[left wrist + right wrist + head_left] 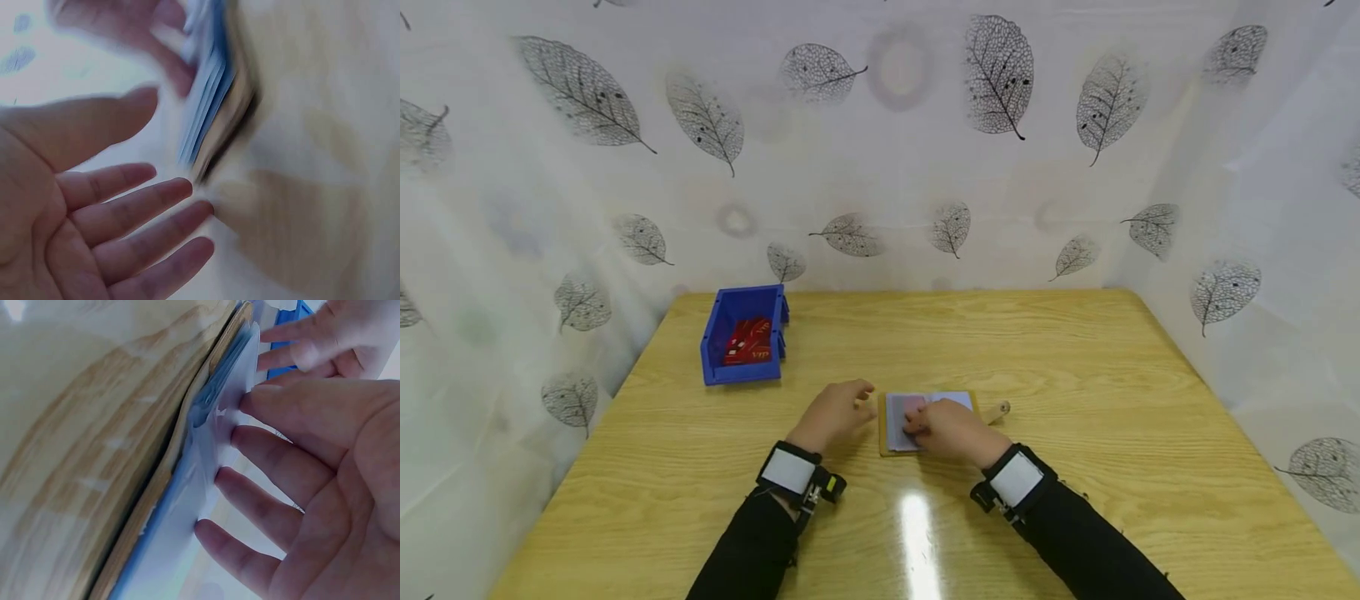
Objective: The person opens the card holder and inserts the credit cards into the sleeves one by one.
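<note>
A card holder (882, 425) with a tan cover and clear plastic sleeves (209, 456) lies spread open on the table. My right hand (955, 429) is over it, its fingertips touching the top sleeve in the right wrist view. Something pinkish shows through the left-hand sleeves near those fingertips. A tan strap (997, 412) with a snap sticks out past the holder's right edge. To the left of the holder hovers my left hand (833, 414), fingers spread and holding nothing. The left wrist view shows the sleeves (209, 94) edge-on and blurred.
A blue bin (743, 374) stands at the table's back left, with several red VIP cards (751, 340) in it. Beyond the wooden table (1075, 358) hangs a white curtain (895, 167) printed with leaves. A wrist camera on a strap is worn on each arm.
</note>
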{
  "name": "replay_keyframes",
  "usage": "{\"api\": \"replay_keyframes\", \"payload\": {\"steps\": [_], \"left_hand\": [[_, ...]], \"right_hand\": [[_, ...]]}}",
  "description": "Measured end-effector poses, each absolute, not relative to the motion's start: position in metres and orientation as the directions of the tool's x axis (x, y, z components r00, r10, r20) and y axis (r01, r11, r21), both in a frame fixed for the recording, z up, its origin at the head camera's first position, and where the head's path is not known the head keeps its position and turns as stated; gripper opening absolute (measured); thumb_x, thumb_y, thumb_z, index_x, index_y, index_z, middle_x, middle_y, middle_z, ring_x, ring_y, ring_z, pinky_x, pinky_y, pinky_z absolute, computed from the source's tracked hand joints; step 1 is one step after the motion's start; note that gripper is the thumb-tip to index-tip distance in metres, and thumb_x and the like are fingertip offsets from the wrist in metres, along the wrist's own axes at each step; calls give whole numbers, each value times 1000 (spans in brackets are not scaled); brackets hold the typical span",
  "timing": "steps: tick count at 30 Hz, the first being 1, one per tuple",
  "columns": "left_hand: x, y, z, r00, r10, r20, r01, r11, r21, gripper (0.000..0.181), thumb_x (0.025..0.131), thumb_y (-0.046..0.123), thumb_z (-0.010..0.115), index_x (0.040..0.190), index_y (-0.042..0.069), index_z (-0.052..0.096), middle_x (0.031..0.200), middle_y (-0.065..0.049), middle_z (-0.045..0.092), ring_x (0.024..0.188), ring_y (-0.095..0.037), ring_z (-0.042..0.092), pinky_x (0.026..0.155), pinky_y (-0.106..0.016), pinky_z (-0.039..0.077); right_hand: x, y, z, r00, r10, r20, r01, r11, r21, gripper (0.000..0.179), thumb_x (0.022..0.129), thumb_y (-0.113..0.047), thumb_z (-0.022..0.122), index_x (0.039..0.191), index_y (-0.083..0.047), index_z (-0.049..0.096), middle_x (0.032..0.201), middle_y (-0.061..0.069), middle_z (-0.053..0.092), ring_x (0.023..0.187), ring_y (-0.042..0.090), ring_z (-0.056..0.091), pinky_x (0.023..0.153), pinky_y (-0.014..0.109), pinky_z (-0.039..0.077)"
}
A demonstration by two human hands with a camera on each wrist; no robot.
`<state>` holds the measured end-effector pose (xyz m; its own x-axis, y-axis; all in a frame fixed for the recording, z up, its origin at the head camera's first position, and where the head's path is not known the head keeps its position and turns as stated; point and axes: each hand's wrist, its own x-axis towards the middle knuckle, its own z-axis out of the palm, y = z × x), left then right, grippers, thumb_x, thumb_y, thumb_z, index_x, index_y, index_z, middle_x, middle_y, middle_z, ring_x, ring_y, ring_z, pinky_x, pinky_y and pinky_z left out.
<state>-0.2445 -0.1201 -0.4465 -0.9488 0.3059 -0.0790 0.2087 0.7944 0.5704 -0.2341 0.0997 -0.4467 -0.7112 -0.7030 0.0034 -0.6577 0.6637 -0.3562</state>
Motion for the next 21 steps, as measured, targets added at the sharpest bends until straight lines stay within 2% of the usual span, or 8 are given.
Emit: {"api": "replay_keyframes", "payload": {"steps": [2,5,9,11,13,17,21], "left_hand": [[-252,-137,-438,-971,238,-7,196,816,544,36,93,19,65,125,3,62,117,-13,67,103,-28,66,86,-43,52],[-263,-166,-429,-989,40,145,111,847,520,27,94,18,63,115,3,68,106,-13,71,92,-28,68,76,-44,53],[-278,-201,-430,-916,-259,307,-51,833,550,20,92,13,58,103,2,72,94,-16,72,81,-35,67,68,-48,51],[-287,-215,-433,-885,-332,326,-104,824,558,20,92,10,55,102,1,70,94,-19,71,81,-38,66,68,-50,51],[-295,-227,-436,-887,-347,303,-138,827,545,20,92,8,55,103,-1,69,98,-21,70,84,-41,66,71,-51,51],[-311,-243,-443,-932,-295,209,-163,858,487,22,91,7,58,107,-5,67,103,-25,68,89,-42,65,75,-52,51],[-326,-255,-452,-954,-263,141,-189,897,400,23,89,7,59,104,-8,67,100,-27,68,85,-41,66,72,-53,52]], "right_hand": [[-233,100,-446,-725,-689,-10,-634,672,-383,20,86,-5,70,105,-4,76,101,10,72,83,17,66,66,25,50],[-232,102,-446,-731,-682,-21,-617,674,-406,22,86,-5,70,107,-4,75,101,10,71,84,19,65,67,25,49],[-232,105,-448,-731,-683,-22,-617,673,-408,23,86,-6,70,109,-4,74,101,10,71,85,19,64,68,26,49],[-232,107,-449,-734,-679,-26,-613,677,-407,23,86,-7,70,109,-5,74,106,10,70,88,19,65,71,27,50],[-232,107,-450,-734,-679,-24,-611,675,-414,24,87,-7,69,110,-4,74,109,11,70,90,19,65,72,27,51],[-232,107,-450,-733,-680,-27,-607,671,-426,24,87,-7,69,110,-4,73,115,13,69,95,21,65,76,29,52],[-232,106,-451,-732,-681,-34,-606,672,-425,25,87,-7,69,111,-4,73,121,12,67,104,24,65,83,33,53]]}}
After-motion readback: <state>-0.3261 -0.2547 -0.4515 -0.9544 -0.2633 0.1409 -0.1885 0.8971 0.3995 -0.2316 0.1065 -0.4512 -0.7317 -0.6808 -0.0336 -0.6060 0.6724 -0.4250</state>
